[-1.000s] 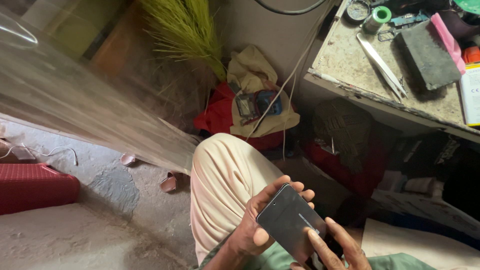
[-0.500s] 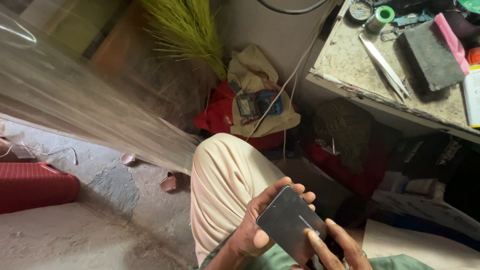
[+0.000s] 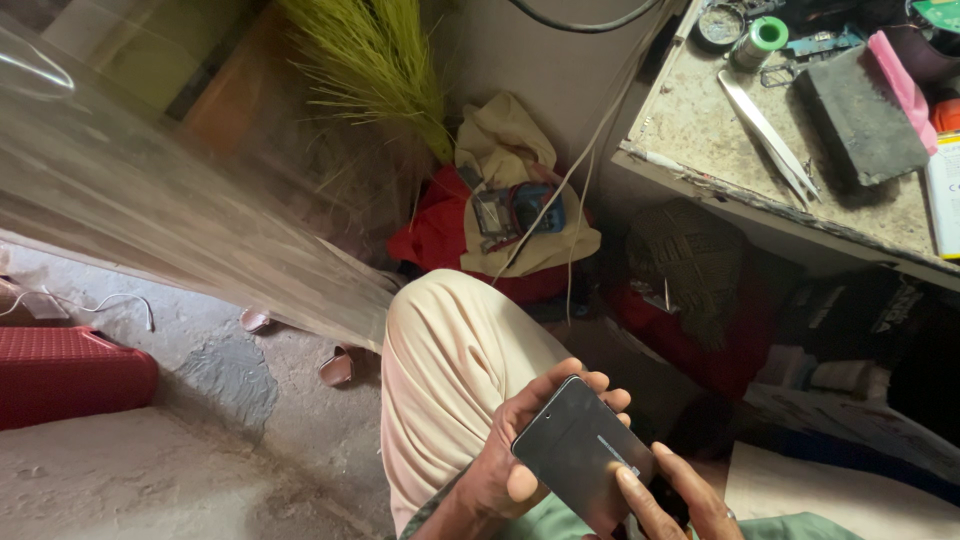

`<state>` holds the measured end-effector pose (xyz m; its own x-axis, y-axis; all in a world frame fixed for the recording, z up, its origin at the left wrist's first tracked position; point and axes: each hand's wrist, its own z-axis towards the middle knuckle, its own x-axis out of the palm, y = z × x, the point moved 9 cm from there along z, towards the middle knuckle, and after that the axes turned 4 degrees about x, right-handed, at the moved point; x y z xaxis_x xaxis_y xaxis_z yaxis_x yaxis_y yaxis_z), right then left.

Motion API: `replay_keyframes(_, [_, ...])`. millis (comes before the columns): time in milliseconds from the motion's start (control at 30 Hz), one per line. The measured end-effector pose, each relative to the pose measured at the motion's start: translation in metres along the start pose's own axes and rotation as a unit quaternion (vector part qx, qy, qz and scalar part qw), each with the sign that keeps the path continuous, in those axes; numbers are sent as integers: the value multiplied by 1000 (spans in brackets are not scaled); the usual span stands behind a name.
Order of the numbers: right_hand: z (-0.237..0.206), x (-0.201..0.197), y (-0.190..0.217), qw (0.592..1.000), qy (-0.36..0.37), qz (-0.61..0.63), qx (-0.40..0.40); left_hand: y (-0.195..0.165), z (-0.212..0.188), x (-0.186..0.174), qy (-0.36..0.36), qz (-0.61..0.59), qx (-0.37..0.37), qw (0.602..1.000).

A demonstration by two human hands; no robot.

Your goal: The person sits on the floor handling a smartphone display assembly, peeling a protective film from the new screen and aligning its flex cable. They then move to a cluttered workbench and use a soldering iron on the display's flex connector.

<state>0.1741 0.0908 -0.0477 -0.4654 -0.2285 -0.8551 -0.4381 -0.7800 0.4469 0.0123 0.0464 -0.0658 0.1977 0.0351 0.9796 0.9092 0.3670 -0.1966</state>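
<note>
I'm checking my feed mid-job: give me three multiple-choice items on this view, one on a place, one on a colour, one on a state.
1. Where do the tweezers lie?
A. on the workbench
B. on the floor
C. on the person's knee

2. What colour is the tape roll on the workbench?
A. red
B. green
C. blue

3. How is the phone held?
A. lying alone on the floor
B. gripped in the left hand, right hand touching it
C. tucked under an arm

Answers: 1 A, they rest on the speckled benchtop; 2 B, its rim is green; 3 B, left fingers wrap its edge, right fingertips rest on it.
</note>
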Motion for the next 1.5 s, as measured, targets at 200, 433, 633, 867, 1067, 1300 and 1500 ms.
replay_keyframes(200, [-7,7,-10,1000,-4,13,-13,-1,-1,3,3,9,-1,1000])
replay_keyframes(433, [-13,24,-29,999,42,-11,-21,-3,-2,4,14,2,3,1000])
replay_keyframes(633, [-22,19,-20,999,-22,-13,-19,-2,-5,6,28,-11,9,1000])
replay_keyframes(867, [-22,37,-51,992,18,15,122,-3,-6,7,36,-25,5,999])
replay_keyframes(1067, [-45,62,-96,909,117,82,391,-1,-6,7,39,-35,5,999])
replay_keyframes(1300, [-42,59,-93,911,96,97,389,-4,-5,11,47,-30,12,998])
replay_keyframes(1500, [-49,62,-96,891,70,102,437,-5,-5,15,38,-40,13,998])
